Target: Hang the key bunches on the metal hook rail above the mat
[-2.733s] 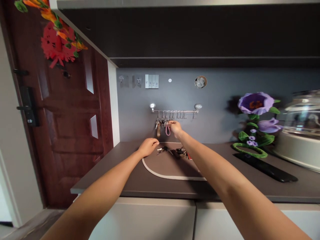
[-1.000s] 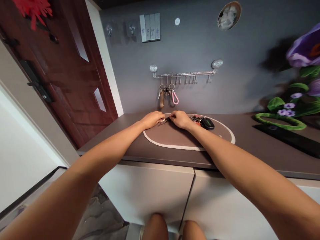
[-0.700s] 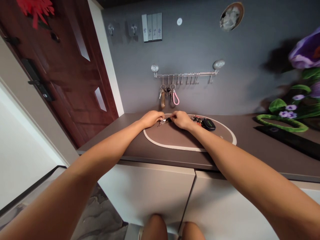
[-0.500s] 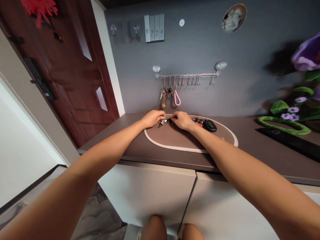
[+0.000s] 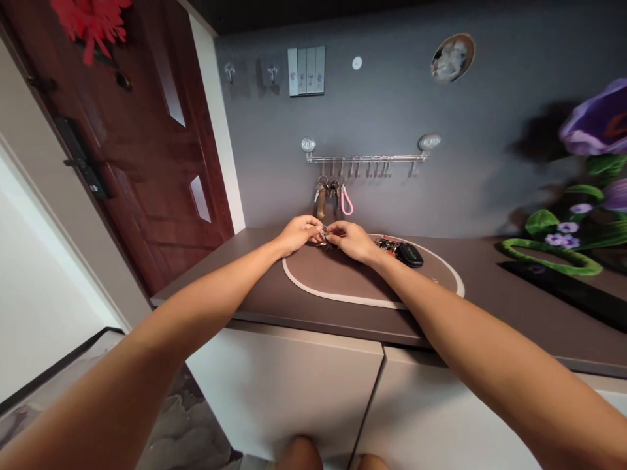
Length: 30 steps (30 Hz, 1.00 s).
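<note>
Over the left part of the brown oval mat (image 5: 343,284), my left hand (image 5: 300,234) pinches a small bunch of keys (image 5: 323,236) on a ring. My right hand (image 5: 353,241) meets it from the other side, its fingertips closed on the same bunch. The fingers cover much of the keys, so single pieces are hard to make out. Just right of my right hand lies a heap of other keys (image 5: 386,245) beside a black pouch (image 5: 409,255) on the mat.
Behind my hands a clear hook rail (image 5: 367,158) is fixed to the grey wall, with several key sets and a pink loop (image 5: 347,200) hanging at its left. Purple flowers (image 5: 563,240) stand at the right of the counter (image 5: 494,307). A dark red door (image 5: 161,163) is at the left.
My right hand has moved left to meet my left hand, and both now hold the bunch of keys between them. The view has tilted slightly upward.
</note>
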Motion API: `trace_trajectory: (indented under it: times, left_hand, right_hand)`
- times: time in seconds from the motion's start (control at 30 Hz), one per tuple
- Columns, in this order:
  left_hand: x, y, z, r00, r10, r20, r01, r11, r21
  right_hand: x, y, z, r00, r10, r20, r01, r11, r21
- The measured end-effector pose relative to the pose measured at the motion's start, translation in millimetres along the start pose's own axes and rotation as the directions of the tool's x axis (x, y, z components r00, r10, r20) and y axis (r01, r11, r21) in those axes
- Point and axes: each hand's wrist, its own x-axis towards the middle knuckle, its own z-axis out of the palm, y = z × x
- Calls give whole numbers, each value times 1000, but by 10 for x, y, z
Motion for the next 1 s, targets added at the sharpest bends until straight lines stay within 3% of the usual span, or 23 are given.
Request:
trace_trajectory:
  times: [0.17,0.4,0.73,0.83,1.0]
  left_hand:
    - [-13,13,3,1000,2,24,0,998,-70]
    - [24,-61,-21,996,60,70,-56,997,-56]
    - [16,-78,33,991,107,81,-108,994,9]
    - [39,-28,98,994,100,34,-101,995,9]
    - [134,179,206,994,75,-84,-69,995,74]
  right_hand:
    - [-13,-67,-28,999,8,-34,-4,993,119]
    - [-30,-89,-47,995,60,-76,-52,993,101]
    - [-10,21,-49,992,46,-119,-23,982,185]
    - [-15,21,-52,988,75,-135,-34,958,284]
    - [14,-27,-102,968,177,-175,-51,830,556]
